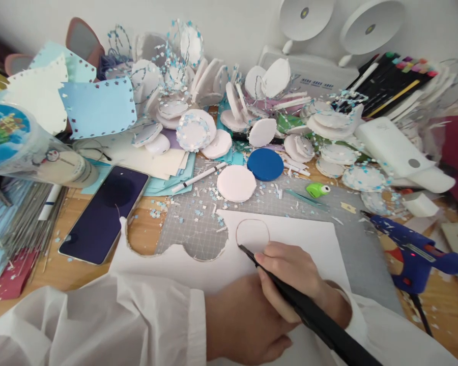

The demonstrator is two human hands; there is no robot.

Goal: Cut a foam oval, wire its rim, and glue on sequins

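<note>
1. Pale wall (229,30) backed a crowded wooden table (141,238), and a grey gridded cutting mat (202,239) covered its middle, scattered with tiny blue and white paper bits (198,206).
2. On the mat lay a flat white board (309,231), its far left edge cut into deep scallops, its far right corner left square.
3. I saw the long black pen-shaped tool (313,317) over that board, its narrow tip pointed away from the person and leftward, its long axis slanting from upper left to lower right.
4. That tip met the lower left of a thin dark circle (252,235) drawn on the board; part of its near side was hidden.
5. The right hand (288,267) grasped the tool near its tip, thumb and fingers bent around it.
6. Beneath it, the left hand (248,320) lay across the board, back upward; most of its fingers were hidden, so I could not tell how they were bent.
7. Just beyond the board sat a round white disc (236,183), a blue disc (265,164) close beside it; a blue glue gun (423,254) lay to the right.
</note>
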